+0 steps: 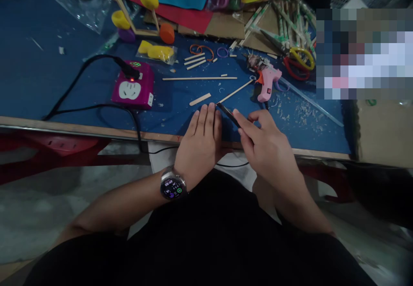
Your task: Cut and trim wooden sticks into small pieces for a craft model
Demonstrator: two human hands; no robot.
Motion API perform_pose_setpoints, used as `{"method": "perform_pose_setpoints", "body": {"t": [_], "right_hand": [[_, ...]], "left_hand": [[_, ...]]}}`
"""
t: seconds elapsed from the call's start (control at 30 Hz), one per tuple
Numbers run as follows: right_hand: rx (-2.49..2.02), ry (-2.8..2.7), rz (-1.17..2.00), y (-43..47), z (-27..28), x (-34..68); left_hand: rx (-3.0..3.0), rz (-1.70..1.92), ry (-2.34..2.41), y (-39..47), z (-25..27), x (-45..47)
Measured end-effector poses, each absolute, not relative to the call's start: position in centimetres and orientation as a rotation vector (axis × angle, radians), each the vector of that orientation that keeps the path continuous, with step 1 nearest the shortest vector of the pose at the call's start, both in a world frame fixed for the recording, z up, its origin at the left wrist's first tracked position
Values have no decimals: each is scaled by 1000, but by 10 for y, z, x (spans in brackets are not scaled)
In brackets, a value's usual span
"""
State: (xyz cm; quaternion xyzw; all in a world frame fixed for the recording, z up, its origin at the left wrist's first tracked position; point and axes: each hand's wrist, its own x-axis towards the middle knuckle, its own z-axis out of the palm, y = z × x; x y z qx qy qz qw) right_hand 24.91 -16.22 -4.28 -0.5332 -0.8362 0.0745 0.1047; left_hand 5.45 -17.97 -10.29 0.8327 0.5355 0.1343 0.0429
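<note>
My left hand (pixel 200 144) lies flat near the table's front edge, its fingers stretched out side by side. Between my right thumb and fingers is a dark craft knife (pixel 229 115); my right hand (pixel 269 146) is closed around it. The knife's tip meets the lower end of a thin wooden stick (pixel 236 91), close to my left fingertips. What lies under my left palm is hidden. Just beyond those fingertips rests a short piece of popsicle stick (pixel 200 99). A longer thin stick (pixel 200 79) lies crosswise farther back.
A pink glue gun (pixel 267 85) stands right of the sticks, with scissors (pixel 298 62) behind it. To the left, a magenta power socket box (pixel 134 83) has a black cable plugged in. Yellow clay (pixel 156 52) and several cut sticks (pixel 195 60) lie at the back.
</note>
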Motion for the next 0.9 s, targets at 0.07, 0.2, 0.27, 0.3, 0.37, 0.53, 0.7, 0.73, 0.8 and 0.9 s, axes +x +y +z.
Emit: {"method": "perform_pose_setpoints", "body": {"t": [0.07, 0.2, 0.27, 0.3, 0.37, 0.53, 0.7, 0.73, 0.8, 0.9], "right_hand": [[-1556, -2447, 233, -162, -45, 252], [-1548, -2460, 219, -162, -47, 252], [-1549, -2476, 199, -163, -48, 252], [-1546, -2481, 191, -164, -48, 252], [-1534, -2486, 178, -164, -48, 251], [-1548, -2495, 152, -161, -48, 248], [-1575, -2516, 151, -154, -49, 239], [-1587, -2518, 150, -152, -50, 237], [-1608, -2520, 152, -149, -50, 234], [-1612, -2529, 147, -152, -49, 235]], "left_hand": [[2552, 394, 1633, -180, -101, 53], [2570, 363, 1598, -182, -93, 47], [2574, 362, 1592, -185, -89, 44], [2580, 370, 1599, -186, -88, 42], [2599, 387, 1612, -188, -87, 41], [2599, 434, 1624, -184, -94, 42], [2604, 464, 1606, -181, -98, 43], [2609, 464, 1609, -180, -98, 43], [2610, 461, 1613, -180, -98, 43], [2572, 447, 1598, -180, -95, 43]]}}
